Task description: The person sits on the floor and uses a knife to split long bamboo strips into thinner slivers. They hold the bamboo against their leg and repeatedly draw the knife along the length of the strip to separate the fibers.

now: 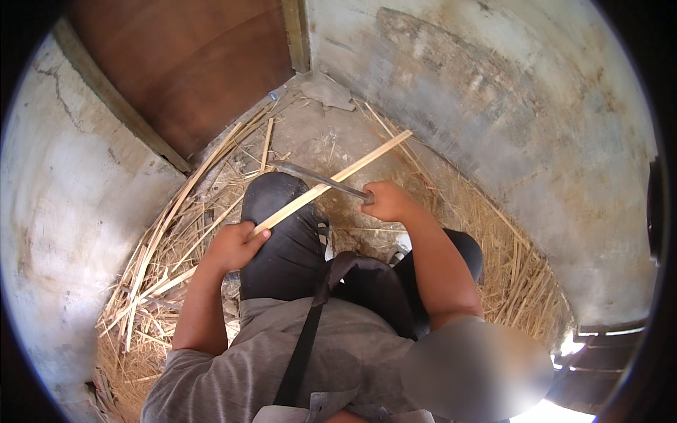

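Note:
My left hand (238,245) is closed around the near end of a long, pale bamboo strip (365,162). The strip slants up to the right, passing over my dark-trousered left knee (271,194). In my right hand (387,201), fingers wrapped round its handle end, is a long, dark, slightly curved knife (300,173). Its narrow blade points left and crosses the strip near the strip's middle, just beyond the knee. Whether the edge bites into the strip cannot be made out.
Split strips (161,229) lie piled along the left wall, with thin shavings (518,282) heaped at the right. A brown door panel (190,63) stands at the far left. Stained plaster walls (486,92) close in on both sides. A flat grey slab (328,92) lies in the far corner.

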`<state>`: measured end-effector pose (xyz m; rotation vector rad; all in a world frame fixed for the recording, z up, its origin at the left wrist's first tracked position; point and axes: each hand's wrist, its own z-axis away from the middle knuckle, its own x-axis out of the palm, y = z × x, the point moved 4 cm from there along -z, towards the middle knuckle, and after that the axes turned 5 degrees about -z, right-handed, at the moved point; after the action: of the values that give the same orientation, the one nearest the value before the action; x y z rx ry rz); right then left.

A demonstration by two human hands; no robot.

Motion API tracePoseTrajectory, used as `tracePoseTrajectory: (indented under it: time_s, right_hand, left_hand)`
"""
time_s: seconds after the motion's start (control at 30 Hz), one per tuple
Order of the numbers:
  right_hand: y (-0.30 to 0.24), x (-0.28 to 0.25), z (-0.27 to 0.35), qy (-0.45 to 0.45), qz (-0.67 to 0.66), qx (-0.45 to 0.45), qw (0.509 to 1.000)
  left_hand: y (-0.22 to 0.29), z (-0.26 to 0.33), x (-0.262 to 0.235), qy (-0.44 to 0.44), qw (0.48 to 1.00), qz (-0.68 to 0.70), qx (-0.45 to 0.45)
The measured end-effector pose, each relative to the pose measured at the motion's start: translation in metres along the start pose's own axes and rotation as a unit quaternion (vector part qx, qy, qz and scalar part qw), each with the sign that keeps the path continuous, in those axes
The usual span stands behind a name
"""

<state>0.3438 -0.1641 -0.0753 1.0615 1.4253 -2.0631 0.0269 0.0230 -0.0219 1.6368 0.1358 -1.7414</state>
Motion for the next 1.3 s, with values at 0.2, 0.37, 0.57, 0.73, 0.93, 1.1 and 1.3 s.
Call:
tracePoseTrajectory:
  time_s: [0.2, 0.37, 0.57, 0.73, 0.93, 1.1, 1.3]
  right_hand:
    - [0.056, -0.013, -0.001, 0.115, -0.047, 0.143, 0.982]
    - [0.036, -0.021, 0.01, 0.106, -0.019, 0.123, 0.987]
    - [-0.013, 0.004, 0.003, -0.02, -0.008, 0.033, 0.999]
    - [0.019, -0.005, 0.0, 0.045, -0.022, 0.105, 0.993]
    - [0.054, -0.017, 0.007, 0.118, -0.062, 0.172, 0.976]
    - [0.028, -0.017, 0.008, 0.099, -0.045, 0.115, 0.987]
    - [0.006, 0.011, -0.001, 0.0, -0.021, 0.014, 1.0]
  left_hand:
    - [0.001, 0.0, 0.001, 0.004, 1.0, -0.016, -0.017]
    - [-0.004, -0.004, 0.004, 0.009, 1.0, -0.009, 0.001]
    - [-0.006, -0.001, 0.004, 0.015, 1.0, -0.001, 0.006]
    - [-0.005, 0.001, 0.004, 0.018, 1.0, -0.01, -0.006]
    - [-0.005, -0.002, 0.006, 0.008, 1.0, -0.012, 0.002]
    - [-0.002, -0.001, 0.004, 0.007, 1.0, -0.009, -0.003]
    - [-0.001, -0.001, 0.003, 0.007, 1.0, -0.008, 0.0]
